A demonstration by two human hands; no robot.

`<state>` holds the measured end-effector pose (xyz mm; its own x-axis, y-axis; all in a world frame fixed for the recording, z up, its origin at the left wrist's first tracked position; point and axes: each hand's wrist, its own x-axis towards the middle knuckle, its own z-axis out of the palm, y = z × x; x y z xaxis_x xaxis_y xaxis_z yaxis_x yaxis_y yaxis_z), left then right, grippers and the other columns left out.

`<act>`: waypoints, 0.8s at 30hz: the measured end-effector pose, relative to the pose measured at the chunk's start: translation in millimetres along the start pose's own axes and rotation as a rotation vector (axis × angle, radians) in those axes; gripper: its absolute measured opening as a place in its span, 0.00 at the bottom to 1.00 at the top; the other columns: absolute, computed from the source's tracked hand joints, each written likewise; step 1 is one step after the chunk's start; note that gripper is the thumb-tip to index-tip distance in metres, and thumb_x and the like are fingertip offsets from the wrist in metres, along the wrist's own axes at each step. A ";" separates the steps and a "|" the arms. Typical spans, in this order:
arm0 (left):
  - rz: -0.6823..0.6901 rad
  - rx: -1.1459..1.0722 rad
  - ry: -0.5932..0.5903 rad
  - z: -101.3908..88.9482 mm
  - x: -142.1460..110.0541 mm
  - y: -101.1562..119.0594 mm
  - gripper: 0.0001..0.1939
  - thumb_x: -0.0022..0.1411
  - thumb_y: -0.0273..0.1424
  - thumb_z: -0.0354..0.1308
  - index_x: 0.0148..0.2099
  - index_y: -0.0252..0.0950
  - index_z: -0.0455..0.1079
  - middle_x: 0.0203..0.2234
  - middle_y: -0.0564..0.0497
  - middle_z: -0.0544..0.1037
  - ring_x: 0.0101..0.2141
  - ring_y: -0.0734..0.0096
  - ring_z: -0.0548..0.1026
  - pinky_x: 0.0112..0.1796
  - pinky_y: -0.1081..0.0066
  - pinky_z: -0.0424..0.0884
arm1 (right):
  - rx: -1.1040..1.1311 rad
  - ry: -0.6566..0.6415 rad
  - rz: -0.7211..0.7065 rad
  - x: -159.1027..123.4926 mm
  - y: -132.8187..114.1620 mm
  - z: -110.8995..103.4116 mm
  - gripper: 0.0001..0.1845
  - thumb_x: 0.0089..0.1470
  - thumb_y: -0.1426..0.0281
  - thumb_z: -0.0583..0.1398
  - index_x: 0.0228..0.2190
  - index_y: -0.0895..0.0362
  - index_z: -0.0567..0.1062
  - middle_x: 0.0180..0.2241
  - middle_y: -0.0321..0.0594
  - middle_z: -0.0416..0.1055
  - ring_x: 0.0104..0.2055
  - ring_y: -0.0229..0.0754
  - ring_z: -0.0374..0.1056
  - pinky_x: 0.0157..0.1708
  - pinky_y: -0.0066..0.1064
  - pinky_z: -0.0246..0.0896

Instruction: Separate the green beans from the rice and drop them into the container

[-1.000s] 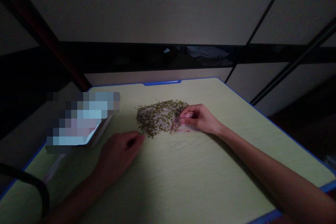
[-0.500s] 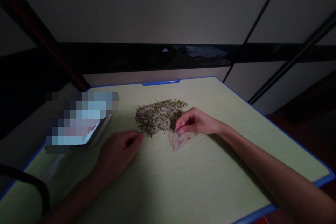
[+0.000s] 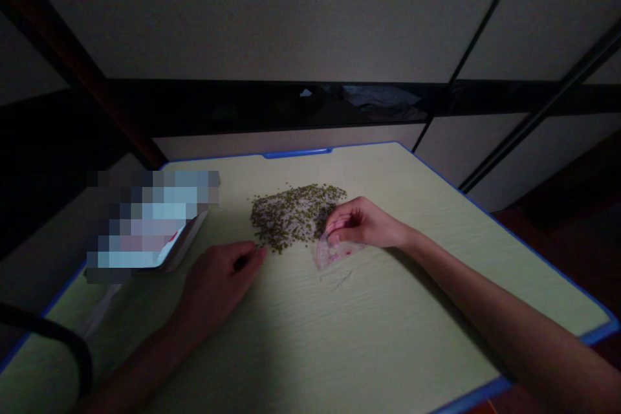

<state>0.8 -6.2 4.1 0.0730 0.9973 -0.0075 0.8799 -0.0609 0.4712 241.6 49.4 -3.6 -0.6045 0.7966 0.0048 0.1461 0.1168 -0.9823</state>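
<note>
A heap of small green beans lies spread on the pale green table. My right hand is at the heap's right edge, fingers pinched on a clear plastic protractor with pink markings, its edge resting on the table. My left hand lies on the table at the heap's near-left corner, fingers loosely curled, fingertips touching the nearest beans. I cannot make out anything held in it.
A blurred-out flat object lies at the table's left side. The table has a blue rim and stands against a wall with dark rails. A dark curved cable shows at the lower left.
My right hand drew the protractor back from the beans toward me, then lifted it slightly nearer the heap. The left hand stayed where it was.
</note>
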 end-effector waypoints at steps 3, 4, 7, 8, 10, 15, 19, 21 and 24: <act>0.008 0.001 0.003 0.2 0.7 -0.5 0.18 0.53 0.42 0.42 0.17 0.38 0.51 0.12 0.58 0.56 0.19 0.75 0.60 0.23 0.73 0.51 | 0.017 0.006 -0.022 2.3 0.2 5.8 0.11 0.37 0.69 0.67 0.24 0.62 0.73 0.24 0.37 0.72 0.25 0.31 0.66 0.27 0.24 0.62; 0.014 0.000 0.005 0.3 1.0 -0.3 0.18 0.53 0.41 0.42 0.17 0.38 0.51 0.12 0.57 0.56 0.19 0.74 0.60 0.23 0.73 0.51 | 0.029 -0.006 -0.028 2.6 -0.4 8.7 0.11 0.37 0.69 0.67 0.24 0.62 0.73 0.24 0.37 0.72 0.25 0.32 0.66 0.27 0.24 0.62; 0.018 -0.007 0.005 0.2 1.4 1.3 0.18 0.53 0.41 0.42 0.17 0.38 0.51 0.12 0.57 0.56 0.19 0.74 0.60 0.23 0.73 0.50 | 0.069 -0.098 -0.015 1.8 -4.0 17.7 0.09 0.38 0.70 0.66 0.24 0.62 0.74 0.23 0.36 0.72 0.24 0.31 0.66 0.26 0.24 0.63; 0.013 -0.006 0.004 0.1 1.3 1.9 0.18 0.53 0.41 0.42 0.16 0.38 0.51 0.12 0.57 0.56 0.19 0.74 0.59 0.23 0.73 0.50 | 0.078 -0.147 0.003 0.9 -5.8 20.2 0.08 0.38 0.71 0.66 0.24 0.62 0.74 0.23 0.35 0.72 0.24 0.31 0.67 0.26 0.24 0.63; 0.001 -0.001 0.004 -0.1 0.9 3.0 0.18 0.53 0.41 0.42 0.16 0.38 0.51 0.12 0.57 0.56 0.19 0.74 0.59 0.23 0.73 0.50 | 0.086 -0.250 0.044 -1.6 -9.7 23.9 0.06 0.39 0.74 0.65 0.25 0.62 0.75 0.23 0.35 0.72 0.24 0.31 0.67 0.27 0.24 0.64; -0.005 0.003 -0.005 0.2 0.8 1.8 0.18 0.53 0.42 0.42 0.16 0.38 0.51 0.12 0.57 0.56 0.19 0.74 0.59 0.23 0.73 0.50 | 0.074 -0.430 0.107 -9.5 -18.6 24.8 0.05 0.38 0.79 0.64 0.24 0.63 0.76 0.22 0.35 0.73 0.23 0.30 0.67 0.27 0.22 0.64; 0.013 -0.016 -0.010 -0.2 0.3 0.3 0.19 0.54 0.42 0.42 0.17 0.38 0.51 0.12 0.57 0.56 0.19 0.74 0.60 0.23 0.72 0.50 | -0.004 -0.575 0.139 -15.4 -25.2 21.9 0.05 0.39 0.80 0.64 0.25 0.64 0.77 0.21 0.34 0.73 0.22 0.29 0.66 0.25 0.20 0.62; 0.010 -0.026 -0.007 -0.9 -0.4 0.7 0.19 0.54 0.42 0.43 0.17 0.38 0.52 0.12 0.57 0.57 0.19 0.74 0.60 0.23 0.72 0.51 | -0.057 -0.660 0.139 -18.1 -28.9 20.8 0.06 0.39 0.81 0.64 0.26 0.64 0.77 0.21 0.35 0.73 0.23 0.30 0.66 0.26 0.19 0.62; 0.004 -0.031 -0.002 -1.8 -1.1 1.7 0.19 0.53 0.42 0.43 0.16 0.38 0.52 0.12 0.57 0.57 0.19 0.74 0.60 0.23 0.72 0.51 | -0.114 -0.759 0.144 -22.1 -33.5 20.3 0.06 0.39 0.83 0.63 0.25 0.64 0.78 0.20 0.35 0.73 0.23 0.30 0.67 0.26 0.19 0.61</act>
<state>1.4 -7.3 6.5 0.0777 0.9970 -0.0072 0.8644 -0.0638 0.4987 234.2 15.8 25.3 -0.9380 0.1892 -0.2905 0.3180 0.1360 -0.9383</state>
